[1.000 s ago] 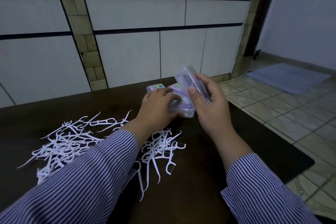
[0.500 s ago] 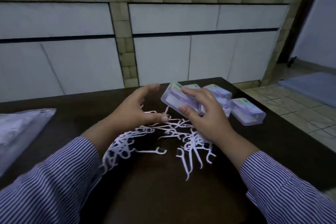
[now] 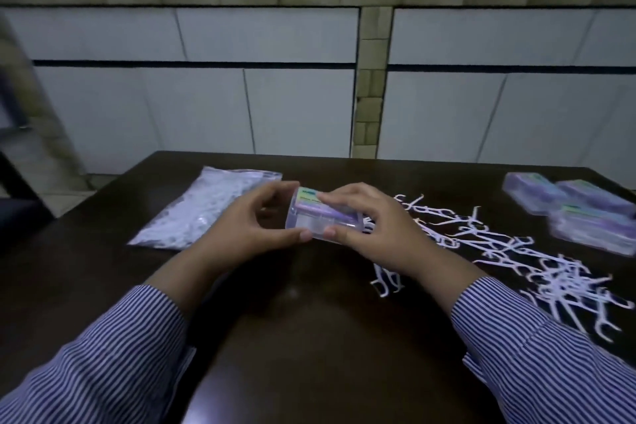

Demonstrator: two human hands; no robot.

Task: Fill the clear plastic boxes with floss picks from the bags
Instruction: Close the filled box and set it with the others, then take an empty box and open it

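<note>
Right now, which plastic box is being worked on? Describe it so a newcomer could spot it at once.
Start at the dark table and look to the middle of its far half, between the bag of floss picks and the loose floss picks. The clear box there is held off the table by the left hand and right hand. The other boxes lie untouched at the far right.

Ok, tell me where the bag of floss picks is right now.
The bag lies on the table's left side in the head view, just beyond the left hand.

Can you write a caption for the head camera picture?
Both hands hold a clear plastic box above the dark table.
</note>
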